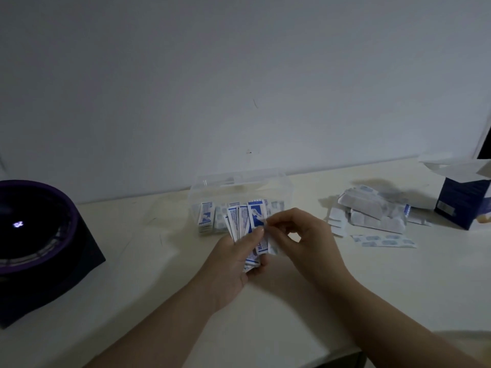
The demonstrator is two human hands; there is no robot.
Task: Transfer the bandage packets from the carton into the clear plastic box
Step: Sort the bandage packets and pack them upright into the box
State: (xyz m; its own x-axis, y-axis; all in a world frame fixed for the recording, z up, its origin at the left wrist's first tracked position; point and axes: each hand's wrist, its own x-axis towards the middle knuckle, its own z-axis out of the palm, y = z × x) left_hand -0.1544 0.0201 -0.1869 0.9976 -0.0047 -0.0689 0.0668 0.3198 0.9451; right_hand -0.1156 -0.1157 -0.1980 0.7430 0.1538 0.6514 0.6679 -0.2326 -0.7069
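Two bare hands meet over a pale table [159, 288] in dim light. The left hand [231, 266] grips a fan of bandage packets [243, 220], white with blue print, its thumb curled across the front of them and its fingers wrapped behind. The right hand [308, 240] comes in from the right, and its thumb and forefinger pinch the rightmost packet [271, 245] at the edge of the fan, with the other fingers loosely curled. Just beyond the fingertips stands the clear plastic box [231, 183], open at the top, with stored packets [206, 216] standing upright inside it. To the right of the right hand's fingers, well apart from them, a loose pile of packets [372, 211] lies on the table, with a flat strip of bandages [382, 240] at its near edge. Farther right still stands the dark blue carton [463, 200], its white flaps open. Far to the left of the left hand sits a dark round device [34, 229] with a purple rim.
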